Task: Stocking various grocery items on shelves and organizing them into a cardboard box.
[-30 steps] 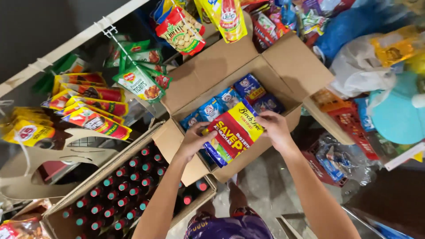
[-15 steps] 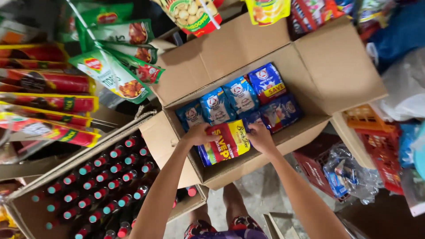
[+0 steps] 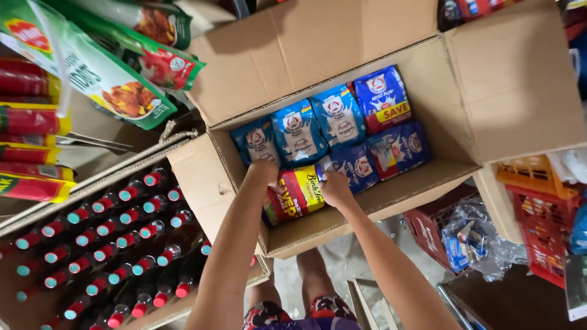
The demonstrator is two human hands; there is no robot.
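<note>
Hands (image 3: pixel 264 171) and (image 3: pixel 335 186) grip a red-yellow pack (image 3: pixel 295 195) in the box (image 3: pixel 306 235).
Left grasps its left end, right its right end; long axis runs left-right, at the near-left corner beside blue packs (image 3: pixel 318 128).

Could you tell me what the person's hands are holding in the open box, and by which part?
Both hands, left hand and right hand, hold the red-and-yellow packet by its two upper corners inside the cardboard box.

From my remote seat the light reads soft and even, brightest on the cardboard box (image 3: pixel 403 36) flaps at twelve o'clock. The corners go dim (five o'clock is nearly black). Foil pouches (image 3: pixel 318 128) show slight glare; the edges bend and blur.
</note>
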